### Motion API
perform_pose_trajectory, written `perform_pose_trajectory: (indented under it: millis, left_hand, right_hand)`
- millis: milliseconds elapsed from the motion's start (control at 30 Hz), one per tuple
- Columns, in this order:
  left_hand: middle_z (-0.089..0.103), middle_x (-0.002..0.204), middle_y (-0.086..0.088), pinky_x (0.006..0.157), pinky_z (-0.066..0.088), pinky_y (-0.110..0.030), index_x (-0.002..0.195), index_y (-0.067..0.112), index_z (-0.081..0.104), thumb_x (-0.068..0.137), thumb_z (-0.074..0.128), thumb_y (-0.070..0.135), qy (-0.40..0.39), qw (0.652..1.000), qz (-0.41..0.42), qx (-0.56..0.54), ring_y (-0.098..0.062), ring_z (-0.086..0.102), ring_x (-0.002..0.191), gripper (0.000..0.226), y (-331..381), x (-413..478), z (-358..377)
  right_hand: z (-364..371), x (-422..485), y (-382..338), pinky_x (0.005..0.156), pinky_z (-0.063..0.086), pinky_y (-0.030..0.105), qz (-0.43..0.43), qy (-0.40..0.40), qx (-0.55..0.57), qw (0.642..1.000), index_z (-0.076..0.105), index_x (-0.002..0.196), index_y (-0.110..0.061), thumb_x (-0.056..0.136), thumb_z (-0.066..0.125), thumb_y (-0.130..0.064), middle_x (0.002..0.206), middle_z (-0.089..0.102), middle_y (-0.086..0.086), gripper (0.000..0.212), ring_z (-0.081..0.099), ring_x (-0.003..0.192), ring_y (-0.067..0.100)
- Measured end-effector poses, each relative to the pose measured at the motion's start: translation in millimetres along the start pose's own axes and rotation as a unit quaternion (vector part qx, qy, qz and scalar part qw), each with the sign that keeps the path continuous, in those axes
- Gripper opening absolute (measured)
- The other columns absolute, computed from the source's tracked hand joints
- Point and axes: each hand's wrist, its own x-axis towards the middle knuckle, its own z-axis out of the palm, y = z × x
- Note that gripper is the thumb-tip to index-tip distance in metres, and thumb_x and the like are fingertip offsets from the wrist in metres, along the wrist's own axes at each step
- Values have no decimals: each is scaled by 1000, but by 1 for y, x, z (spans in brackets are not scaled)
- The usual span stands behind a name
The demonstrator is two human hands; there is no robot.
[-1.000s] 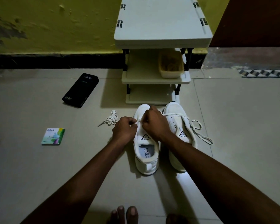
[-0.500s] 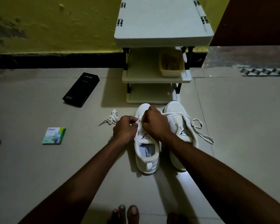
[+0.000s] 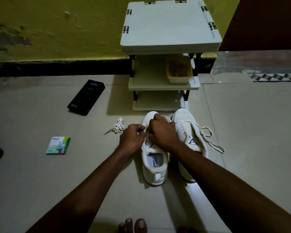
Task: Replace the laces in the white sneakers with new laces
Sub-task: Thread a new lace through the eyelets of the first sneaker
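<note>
Two white sneakers stand side by side on the floor, toes away from me. Over the left sneaker (image 3: 155, 165) both hands work at the eyelets. My left hand (image 3: 132, 137) has its fingers curled at the shoe's left edge and pinches a white lace. My right hand (image 3: 163, 132) is curled over the tongue, and its grip on the lace is hidden. The right sneaker (image 3: 186, 128) has a loose lace (image 3: 212, 140) trailing to its right. A bundled white lace (image 3: 117, 126) lies on the floor left of the shoes.
A small three-tier white shelf (image 3: 168, 27) stands just beyond the shoes against the yellow wall, with a tub (image 3: 179, 71) on its middle tier. A black phone box (image 3: 86, 96) and a small green packet (image 3: 58, 145) lie on the tiles to the left. My toes (image 3: 133, 226) show at the bottom.
Both hands have stayed at the left sneaker's eyelets with only small finger movements. The shoes and the bundled lace have not moved.
</note>
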Motion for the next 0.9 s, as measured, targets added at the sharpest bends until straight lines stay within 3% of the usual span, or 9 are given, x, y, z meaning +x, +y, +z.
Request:
perform_pose_trajectory:
  millis: [100, 267, 333, 433, 533, 667, 733, 800, 900]
  left_hand:
    - [72, 123, 3, 104, 47, -38, 119, 22, 74, 95, 61, 20, -2, 1000, 9, 1, -20, 64, 120, 27, 0, 0, 1]
    - [75, 113, 2, 94, 51, -38, 113, 25, 73, 91, 56, 17, -37, 998, 41, 39, -25, 68, 105, 29, -1, -2, -4]
    - [73, 120, 4, 100, 50, -39, 121, 26, 71, 94, 58, 26, -54, 998, 26, 9, -21, 67, 110, 30, -5, -3, -6]
    - [70, 125, 5, 104, 50, -43, 124, 28, 70, 80, 52, 43, -67, 996, 7, -49, -17, 67, 112, 50, -12, -2, -8]
    - [66, 127, 1, 107, 47, -44, 127, 26, 69, 77, 47, 44, -65, 996, 16, -66, -19, 62, 119, 58, -14, -1, -4]
    - [68, 117, 3, 101, 50, -45, 121, 33, 73, 73, 44, 55, -59, 995, 19, -72, -16, 66, 109, 60, -19, 3, 2]
    - [70, 114, 2, 101, 51, -44, 118, 31, 75, 78, 48, 52, -56, 994, 23, -95, -17, 66, 109, 53, -21, 3, 2]
    - [75, 94, 8, 87, 55, -38, 108, 27, 78, 87, 52, 46, -48, 987, 10, -151, -17, 69, 92, 38, -17, -1, -1]
    - [71, 69, 13, 67, 49, -29, 95, 23, 78, 101, 55, 25, -52, 977, -20, -205, -17, 63, 74, 24, -15, -1, -2]
  right_hand:
    - [1, 2, 0, 91, 39, 51, -21, -2, -35, 999, 62, 99, -14, 88, 53, -26, 113, 50, 6, 19, 50, 114, 28]
    - [1, 4, -5, 89, 37, 56, -101, 73, -103, 987, 69, 89, -11, 81, 65, -24, 106, 55, 8, 16, 55, 105, 32]
    - [5, 6, -1, 96, 37, 57, -35, 9, -44, 998, 67, 95, -14, 87, 56, -24, 113, 52, 7, 17, 49, 114, 29]
    - [5, 7, 2, 93, 43, 60, 53, 0, 136, 989, 63, 73, -23, 74, 49, -24, 103, 55, 2, 15, 53, 112, 30]
    - [7, 6, 2, 94, 37, 54, 21, -22, 35, 999, 67, 88, -20, 84, 54, -23, 109, 51, 2, 14, 46, 115, 27]
    - [4, 6, -9, 95, 29, 56, -60, 32, -102, 992, 67, 99, -14, 85, 59, -23, 114, 50, 4, 18, 46, 119, 29]
    - [4, 6, -8, 96, 30, 56, -29, 12, -56, 998, 66, 101, -16, 88, 57, -23, 116, 49, 4, 17, 43, 121, 28]
    - [4, 4, -5, 95, 34, 55, 24, 6, 16, 1000, 65, 97, -18, 88, 56, -21, 116, 49, 5, 13, 42, 119, 27]
    - [8, 4, -5, 94, 42, 56, 113, -1, 159, 981, 64, 71, -24, 73, 52, -19, 103, 59, 3, 13, 52, 109, 30]
